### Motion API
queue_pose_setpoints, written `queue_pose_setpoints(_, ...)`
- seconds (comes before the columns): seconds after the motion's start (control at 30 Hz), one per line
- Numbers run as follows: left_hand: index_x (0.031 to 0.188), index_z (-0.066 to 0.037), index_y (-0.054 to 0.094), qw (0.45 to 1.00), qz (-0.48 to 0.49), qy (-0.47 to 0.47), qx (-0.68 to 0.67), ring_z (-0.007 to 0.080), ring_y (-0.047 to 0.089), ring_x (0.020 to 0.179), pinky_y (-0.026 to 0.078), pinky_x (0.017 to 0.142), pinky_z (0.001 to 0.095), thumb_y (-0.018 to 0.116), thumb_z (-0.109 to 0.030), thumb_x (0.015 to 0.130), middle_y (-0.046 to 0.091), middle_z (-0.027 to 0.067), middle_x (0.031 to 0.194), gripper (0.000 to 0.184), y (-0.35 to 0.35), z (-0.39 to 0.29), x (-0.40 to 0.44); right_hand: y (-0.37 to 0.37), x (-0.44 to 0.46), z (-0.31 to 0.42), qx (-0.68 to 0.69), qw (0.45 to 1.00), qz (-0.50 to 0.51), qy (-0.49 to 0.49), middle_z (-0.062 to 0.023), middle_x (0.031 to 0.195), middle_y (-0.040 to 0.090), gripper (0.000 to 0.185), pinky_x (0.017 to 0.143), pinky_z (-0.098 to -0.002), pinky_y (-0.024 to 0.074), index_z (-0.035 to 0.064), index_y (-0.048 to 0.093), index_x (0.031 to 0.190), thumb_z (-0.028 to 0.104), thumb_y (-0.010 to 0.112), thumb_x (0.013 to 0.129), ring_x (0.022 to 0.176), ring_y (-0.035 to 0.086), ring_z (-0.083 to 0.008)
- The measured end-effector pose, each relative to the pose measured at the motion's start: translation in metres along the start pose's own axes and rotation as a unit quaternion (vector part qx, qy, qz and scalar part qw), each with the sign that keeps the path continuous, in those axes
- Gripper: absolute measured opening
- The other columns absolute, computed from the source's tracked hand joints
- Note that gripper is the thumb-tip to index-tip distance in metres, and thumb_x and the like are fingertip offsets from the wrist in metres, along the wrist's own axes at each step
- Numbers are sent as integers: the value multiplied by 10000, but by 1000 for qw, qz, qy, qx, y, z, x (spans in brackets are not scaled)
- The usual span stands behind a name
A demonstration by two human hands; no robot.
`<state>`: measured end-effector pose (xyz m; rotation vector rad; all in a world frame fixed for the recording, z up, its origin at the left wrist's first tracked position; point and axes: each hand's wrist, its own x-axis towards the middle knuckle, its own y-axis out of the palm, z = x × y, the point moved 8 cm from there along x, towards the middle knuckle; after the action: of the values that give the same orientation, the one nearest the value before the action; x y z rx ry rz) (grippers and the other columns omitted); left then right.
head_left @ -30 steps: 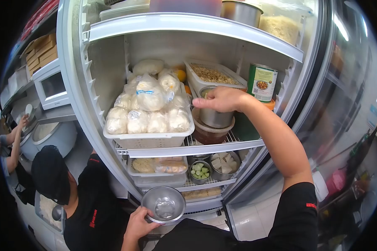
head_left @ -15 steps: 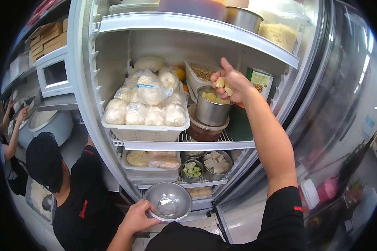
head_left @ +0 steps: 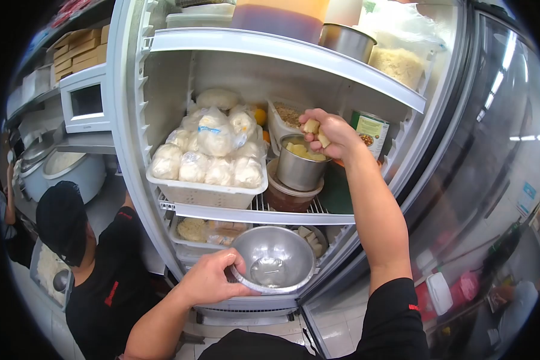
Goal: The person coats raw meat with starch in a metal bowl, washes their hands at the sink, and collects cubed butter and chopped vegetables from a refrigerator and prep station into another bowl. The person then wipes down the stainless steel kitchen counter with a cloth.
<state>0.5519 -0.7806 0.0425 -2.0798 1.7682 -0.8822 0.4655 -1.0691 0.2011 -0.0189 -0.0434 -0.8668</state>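
My left hand (head_left: 219,276) grips the left rim of a metal bowl (head_left: 274,259), which has no food visible in it and is held in front of the lower shelf. Pale yellow chunks (head_left: 318,132) lie in my right hand (head_left: 336,133), its fingers curled round them with the palm turned up. Just below that hand is a steel pot (head_left: 301,170) with more yellow chunks inside. The pot rests on a lidded tub (head_left: 291,195) of brown contents on the middle shelf.
A white basket (head_left: 207,191) of bagged white dough-like balls stands left of the pot. Behind are a tray of brown bits (head_left: 286,115) and a green can (head_left: 370,133). A glass door (head_left: 462,162) stands open at right. A co-worker in black (head_left: 108,258) is at left.
My right hand has come up out of the pot with yellow chunks in it, and its fingers have curled further in. My left hand has raised the bowl and moved it right.
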Motion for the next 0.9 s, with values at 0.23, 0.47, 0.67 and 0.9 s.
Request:
queue_pose_setpoints(0.23, 853, -43, 575, 998, -49, -30, -1, 207, 629, 699, 518, 669, 331, 876, -387, 680, 632, 100, 804, 489, -8, -4, 18, 86, -85, -32, -5, 966, 239, -102, -32, 864, 606, 187, 561, -224, 449, 33, 597, 1038, 203, 623, 963, 655, 546, -87)
queue_pose_setpoints(0.47, 864, -49, 561, 995, -82, 0, 49, 256, 608, 792, 495, 713, 355, 894, -318, 660, 593, 107, 881, 474, -6, -6, 4, 119, -114, -58, -253, 915, 218, -225, -38, 820, 678, 261, 650, -275, 509, 16, 661, 1047, 263, 621, 973, 690, 626, -119)
queue_pose_setpoints(0.67, 862, -62, 564, 991, -107, 45, 62, 293, 608, 815, 492, 725, 373, 900, -261, 647, 596, 106, 901, 446, -8, 0, -6, 124, -133, -53, -417, 822, 243, -302, -163, 849, 705, 292, 719, -361, 529, 32, 722, 980, 311, 675, 909, 770, 688, -273)
queue_pose_setpoints(0.9, 848, -71, 579, 983, -139, 89, 81, 272, 627, 823, 521, 733, 353, 897, -173, 619, 599, 112, 931, 404, -7, -6, -17, 74, -118, 32, -412, 774, -100, -471, -141, 683, 614, 345, 604, -376, 492, 17, 688, 779, 340, 681, 900, 613, 598, -281)
